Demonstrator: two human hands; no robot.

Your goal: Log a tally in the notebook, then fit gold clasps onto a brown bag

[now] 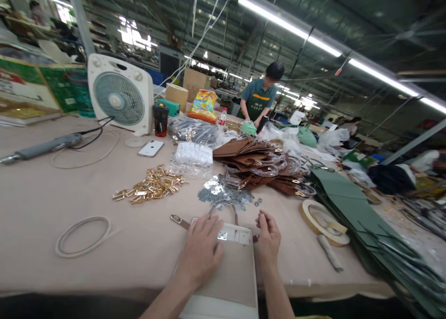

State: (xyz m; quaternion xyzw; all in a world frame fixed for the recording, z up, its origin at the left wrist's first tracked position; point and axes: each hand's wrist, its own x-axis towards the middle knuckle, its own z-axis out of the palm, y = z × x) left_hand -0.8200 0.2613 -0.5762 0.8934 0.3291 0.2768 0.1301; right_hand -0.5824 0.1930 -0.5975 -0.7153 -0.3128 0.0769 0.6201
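My left hand [200, 250] lies flat on a white and beige flat paper bag [223, 277], pressing over a brown strap [180, 221] with a metal buckle. A small metal fitting [222, 235] sits on the bag beside my left fingers. My right hand [268, 237] is just right of it, fingers curled together above the strap's far end; whatever is between them is too small to tell. A curved brown handle [223, 208] arches beyond the bag. Part of the strap is hidden under my left hand.
Loose gold buckles [149, 184] and silver metal pieces [223, 193] lie on the beige table [42, 203]. Brown bags [251, 161], green bags [362, 231], a tape roll [324, 221], a white cord coil [81, 237], a phone [151, 148] and a fan [120, 94] surround them. A co-worker [261, 91] stands opposite.
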